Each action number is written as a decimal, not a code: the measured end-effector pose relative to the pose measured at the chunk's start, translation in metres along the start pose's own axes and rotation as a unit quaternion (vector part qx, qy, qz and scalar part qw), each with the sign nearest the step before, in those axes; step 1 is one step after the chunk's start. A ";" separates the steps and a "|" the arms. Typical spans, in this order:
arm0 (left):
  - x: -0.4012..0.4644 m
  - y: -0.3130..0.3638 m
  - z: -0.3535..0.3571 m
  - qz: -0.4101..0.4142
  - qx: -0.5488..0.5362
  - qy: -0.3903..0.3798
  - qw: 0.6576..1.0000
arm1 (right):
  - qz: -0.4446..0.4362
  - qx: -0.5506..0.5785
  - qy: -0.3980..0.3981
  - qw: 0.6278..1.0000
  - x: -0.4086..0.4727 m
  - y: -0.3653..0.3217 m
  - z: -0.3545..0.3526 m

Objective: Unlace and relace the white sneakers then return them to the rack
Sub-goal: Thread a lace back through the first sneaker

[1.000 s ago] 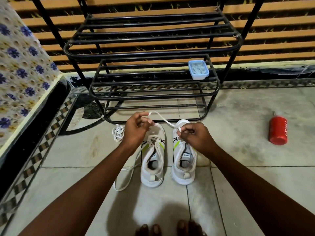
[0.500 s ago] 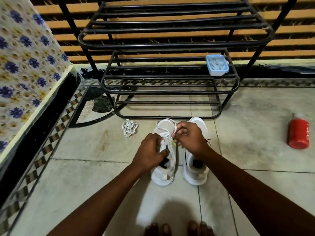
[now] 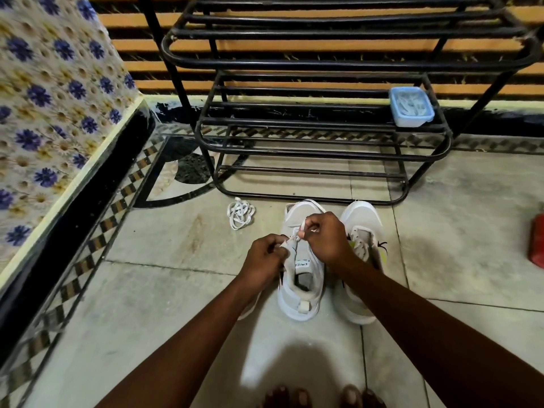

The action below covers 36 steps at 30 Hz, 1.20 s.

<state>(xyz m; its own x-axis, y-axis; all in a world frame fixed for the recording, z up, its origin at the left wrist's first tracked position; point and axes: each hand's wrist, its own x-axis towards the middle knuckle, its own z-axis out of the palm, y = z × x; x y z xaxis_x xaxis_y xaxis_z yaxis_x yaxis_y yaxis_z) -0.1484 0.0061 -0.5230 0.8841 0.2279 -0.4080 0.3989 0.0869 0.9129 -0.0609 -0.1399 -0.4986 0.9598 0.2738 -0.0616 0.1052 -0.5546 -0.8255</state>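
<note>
On the floor just before the rack [image 3: 323,160], both sneakers [image 3: 300,278] stand side by side. Left hand [image 3: 263,260] and right hand [image 3: 326,240] each pinch the lace [image 3: 297,235] over the left shoe. Limp, light and probably slippery, it is best held near its tips.

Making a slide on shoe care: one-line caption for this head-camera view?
Both hands, left and right, pinch a white lace over the left white sneaker before a black metal rack.
</note>
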 end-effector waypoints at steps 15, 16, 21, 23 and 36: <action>0.002 -0.002 0.004 0.011 -0.006 -0.015 1.000 | -0.012 -0.111 -0.017 0.994 0.003 -0.002 0.000; 0.002 -0.002 0.004 0.011 -0.009 -0.016 1.000 | -0.019 -0.132 -0.032 0.991 0.006 -0.003 0.000; 0.002 -0.005 0.003 0.018 -0.003 -0.018 1.000 | -0.019 -0.228 -0.076 0.970 0.012 -0.004 0.005; 0.002 -0.005 0.003 0.022 0.003 -0.021 1.000 | -0.016 -0.233 -0.070 0.970 0.017 0.011 0.013; 0.003 -0.003 0.001 0.024 0.038 -0.025 0.999 | -0.050 -0.311 -0.095 0.944 0.003 -0.010 0.009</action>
<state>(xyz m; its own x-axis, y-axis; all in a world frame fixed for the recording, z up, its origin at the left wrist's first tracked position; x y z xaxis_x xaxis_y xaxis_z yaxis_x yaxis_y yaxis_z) -0.1461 0.0053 -0.5267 0.9130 0.1811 -0.3656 0.3711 0.0036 0.9286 -0.0615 -0.1267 -0.4955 0.8796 0.4518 -0.1490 0.3813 -0.8568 -0.3470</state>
